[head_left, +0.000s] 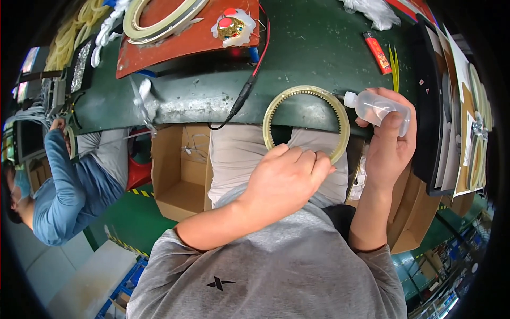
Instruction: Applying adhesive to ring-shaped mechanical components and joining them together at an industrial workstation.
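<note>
A pale yellowish ring (pixel 344 125) with small teeth along its inner edge is held up over my lap, at the front edge of the bench. My left hand (pixel 284 178) grips its near side, the fingers curled over the rim. In my right hand (pixel 392 151) is a translucent squeeze bottle (pixel 372 108) with a white cap, tilted on its side. The bottle's thin tip points left to the upper right of the ring; whether it touches cannot be told. Clear liquid seems to show inside the bottle.
On the green bench (pixel 313 48) are a red-brown board (pixel 170 53) bearing larger rings (pixel 139 33), a red lighter (pixel 377 53), yellow-green tweezers (pixel 393 69) and a black cable (pixel 241 98). Cardboard boxes (pixel 180 183) stand beside my legs. A co-worker (pixel 71 186) in blue sits at left.
</note>
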